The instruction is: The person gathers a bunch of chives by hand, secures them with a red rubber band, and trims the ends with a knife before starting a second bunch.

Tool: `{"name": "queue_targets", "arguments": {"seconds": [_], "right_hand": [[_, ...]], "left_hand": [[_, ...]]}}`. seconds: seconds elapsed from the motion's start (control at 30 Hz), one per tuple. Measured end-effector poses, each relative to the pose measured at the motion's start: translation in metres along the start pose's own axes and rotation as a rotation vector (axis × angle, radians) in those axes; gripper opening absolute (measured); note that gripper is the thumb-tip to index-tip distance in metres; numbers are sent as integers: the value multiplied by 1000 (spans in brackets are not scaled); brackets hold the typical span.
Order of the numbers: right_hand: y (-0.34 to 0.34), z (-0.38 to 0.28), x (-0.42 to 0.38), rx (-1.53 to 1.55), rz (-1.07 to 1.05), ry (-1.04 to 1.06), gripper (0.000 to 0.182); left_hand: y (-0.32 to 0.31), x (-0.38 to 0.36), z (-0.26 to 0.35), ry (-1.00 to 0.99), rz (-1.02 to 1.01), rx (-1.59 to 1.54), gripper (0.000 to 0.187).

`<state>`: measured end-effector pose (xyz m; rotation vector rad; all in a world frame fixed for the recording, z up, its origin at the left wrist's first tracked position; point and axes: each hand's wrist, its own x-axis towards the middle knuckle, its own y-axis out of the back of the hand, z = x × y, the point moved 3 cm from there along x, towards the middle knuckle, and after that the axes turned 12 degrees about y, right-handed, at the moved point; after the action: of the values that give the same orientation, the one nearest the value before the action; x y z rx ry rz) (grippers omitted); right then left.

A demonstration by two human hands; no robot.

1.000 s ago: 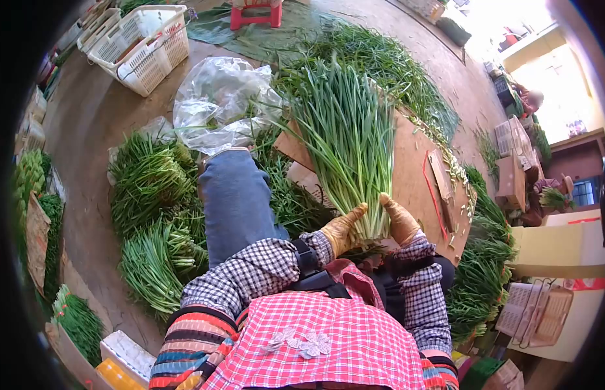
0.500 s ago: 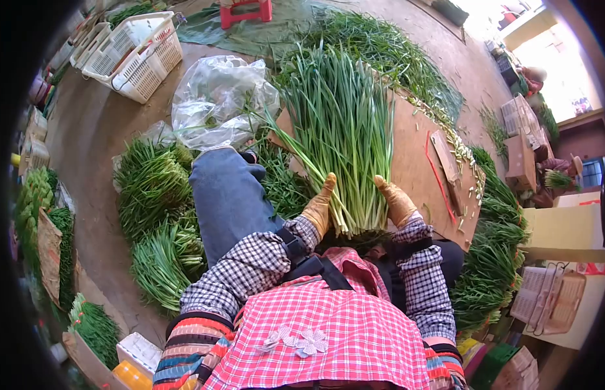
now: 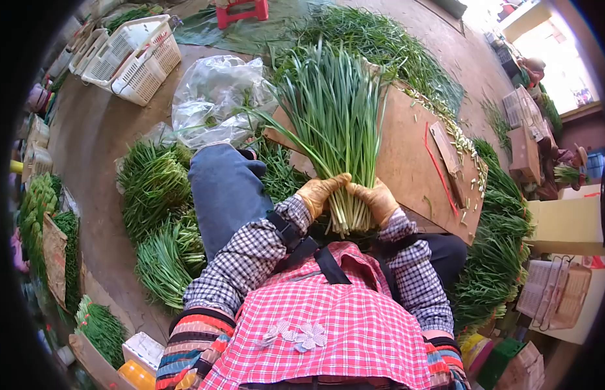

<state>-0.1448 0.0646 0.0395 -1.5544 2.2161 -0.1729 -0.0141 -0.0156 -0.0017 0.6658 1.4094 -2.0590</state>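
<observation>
Smooth matt wooden board (image 3: 410, 153); glossy, crinkled clear plastic bag (image 3: 215, 97).

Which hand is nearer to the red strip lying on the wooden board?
Right. The right hand grips the bunch of greens on the side facing the red strip; the left hand grips its opposite side, farther from the strip.

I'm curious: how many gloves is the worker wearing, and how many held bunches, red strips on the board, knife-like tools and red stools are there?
Gloves: 2 (left, right)
Held bunch: 1
Red strip: 1
Knife-like tool: 1
Red stool, partly out of view: 1
Total: 6
</observation>
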Motion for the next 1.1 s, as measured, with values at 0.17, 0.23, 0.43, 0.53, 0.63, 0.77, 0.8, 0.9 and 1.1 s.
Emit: {"name": "queue_targets", "arguments": {"seconds": [0.17, 0.23, 0.43, 0.53, 0.63, 0.77, 0.8, 0.9, 1.1], "right_hand": [[-9, -28, -12, -143, 34, 268, 53], [-6, -43, -5, -175, 9, 416, 54], [4, -95, 26, -266, 65, 621, 53], [57, -45, 79, -658, 46, 862, 51], [67, -27, 81, -827, 33, 788, 47], [53, -54, 66, -947, -42, 504, 42], [48, -63, 60, -959, -78, 426, 41], [45, -68, 39, -813, -175, 255, 39], [51, -23, 22, -942, 15, -68, 86]], "left_hand": [[-31, -33, 23, -391, -54, 347, 48], [-49, -38, 41, -500, -120, 458, 48], [-94, -34, 103, -511, -277, 689, 41], [-62, 44, 119, -363, -325, 635, 35], [-52, 32, 122, -293, -177, 764, 41], [-62, 0, 110, -227, -93, 913, 48], [-68, -4, 103, -210, -86, 924, 51], [-74, -9, 71, -95, -150, 798, 57], [-37, 42, -12, 214, -536, -64, 73]]}}
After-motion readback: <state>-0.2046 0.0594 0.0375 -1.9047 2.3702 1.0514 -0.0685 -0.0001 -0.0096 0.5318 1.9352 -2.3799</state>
